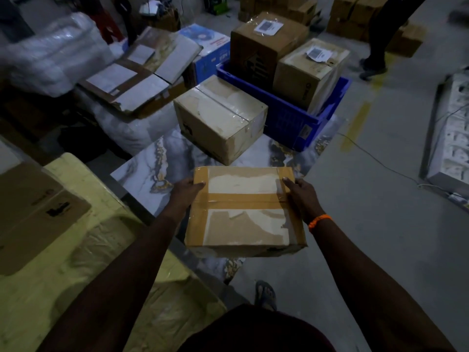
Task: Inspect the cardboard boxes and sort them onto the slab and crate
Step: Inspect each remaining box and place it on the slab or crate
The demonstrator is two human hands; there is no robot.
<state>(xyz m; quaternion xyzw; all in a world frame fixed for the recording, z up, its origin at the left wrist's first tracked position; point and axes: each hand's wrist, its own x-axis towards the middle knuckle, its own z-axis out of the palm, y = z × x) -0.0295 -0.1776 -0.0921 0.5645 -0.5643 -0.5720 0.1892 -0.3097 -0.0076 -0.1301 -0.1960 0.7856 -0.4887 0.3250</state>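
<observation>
Both hands are closed on one cardboard box (243, 219) in the head view: the left hand (187, 190) is clamped on its left edge and the right hand (300, 196) on its right, with thumbs laid on top. It is held over the near part of the marbled slab (142, 174), short of a second box (220, 118) and the blue crate (291, 120). Stiff walls and moderate weight are judged likely. The glossy tape (241, 200) may prove slippery, so bare cardboard edges are preferred.

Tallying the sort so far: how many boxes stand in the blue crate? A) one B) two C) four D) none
B: the rear box and the front box both stand inside the crate.
</observation>
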